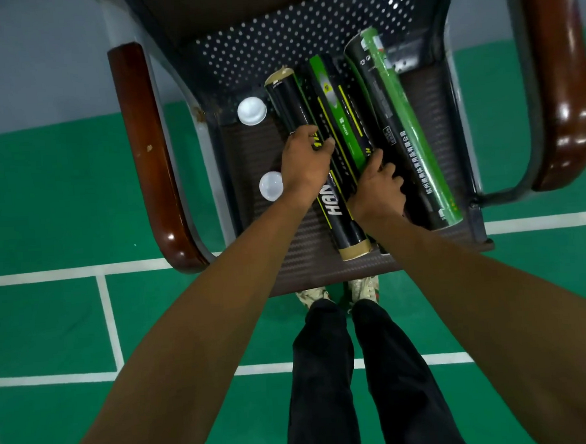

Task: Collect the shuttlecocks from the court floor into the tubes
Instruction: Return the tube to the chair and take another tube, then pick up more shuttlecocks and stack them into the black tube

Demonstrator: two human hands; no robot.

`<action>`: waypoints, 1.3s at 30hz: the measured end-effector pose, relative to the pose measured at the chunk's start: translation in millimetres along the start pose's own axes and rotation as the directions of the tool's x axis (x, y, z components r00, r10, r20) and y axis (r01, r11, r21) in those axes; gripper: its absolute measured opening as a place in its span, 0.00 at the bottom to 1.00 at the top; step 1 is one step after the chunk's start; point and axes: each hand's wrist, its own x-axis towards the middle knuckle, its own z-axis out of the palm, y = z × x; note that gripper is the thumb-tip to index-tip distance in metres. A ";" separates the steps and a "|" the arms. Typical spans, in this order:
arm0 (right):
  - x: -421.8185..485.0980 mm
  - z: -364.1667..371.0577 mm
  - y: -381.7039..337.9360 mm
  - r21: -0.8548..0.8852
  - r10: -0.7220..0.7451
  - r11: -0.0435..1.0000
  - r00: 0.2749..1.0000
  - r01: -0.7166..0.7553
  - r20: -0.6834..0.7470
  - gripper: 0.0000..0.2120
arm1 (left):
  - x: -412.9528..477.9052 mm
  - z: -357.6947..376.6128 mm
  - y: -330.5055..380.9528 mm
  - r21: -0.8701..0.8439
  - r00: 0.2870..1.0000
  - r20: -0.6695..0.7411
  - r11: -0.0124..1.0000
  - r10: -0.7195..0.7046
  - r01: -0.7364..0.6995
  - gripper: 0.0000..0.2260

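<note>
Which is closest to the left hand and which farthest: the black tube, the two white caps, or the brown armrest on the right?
1. Black tube: the left hand grips it.
2. Nearer white cap: on the seat, just left of that hand.
3. Farther white cap: back on the seat, to the left.
4. Brown armrest: far off on the right side.

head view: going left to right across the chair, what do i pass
left armrest → two white caps → black tube with tan ends → green-striped tube → large green-and-black tube → right armrest
</note>
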 end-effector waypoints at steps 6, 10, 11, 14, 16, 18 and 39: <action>-10.5 -9.2 -3.9 0.049 -0.063 0.997 0.997 0.065 -0.041 0.47 | -6.4 6.4 12.5 -0.055 0.992 0.110 0.997 -0.054 0.060 0.27; -17.7 -16.7 -11.8 0.118 -0.134 0.983 0.987 0.144 -0.091 0.46 | -8.9 11.9 16.3 -0.194 0.987 0.091 0.970 -0.129 0.144 0.33; -21.2 -18.4 -15.3 0.141 -0.159 0.974 0.981 0.174 -0.111 0.46 | -8.5 11.6 17.3 -0.266 0.987 0.069 0.951 -0.145 0.159 0.34; -35.4 -20.1 -25.1 0.212 -0.253 0.934 0.951 0.288 -0.177 0.45 | -9.4 4.4 25.1 -0.470 0.976 0.031 0.859 -0.216 0.205 0.34; -47.5 -19.0 -27.8 0.214 -0.317 0.909 0.927 0.357 -0.199 0.45 | -14.8 -11.8 40.1 -0.552 0.966 -0.033 0.810 -0.257 0.196 0.39; -61.1 -20.9 -26.7 0.219 -0.352 0.897 0.920 0.385 -0.174 0.46 | -21.8 -32.6 55.3 -0.591 0.959 -0.064 0.785 -0.275 0.186 0.44; -345.8 -341.1 -171.5 0.440 -0.760 0.203 0.425 0.875 -0.493 0.40 | -266.1 -366.0 243.0 0.128 0.658 -0.555 0.834 0.509 -0.538 0.23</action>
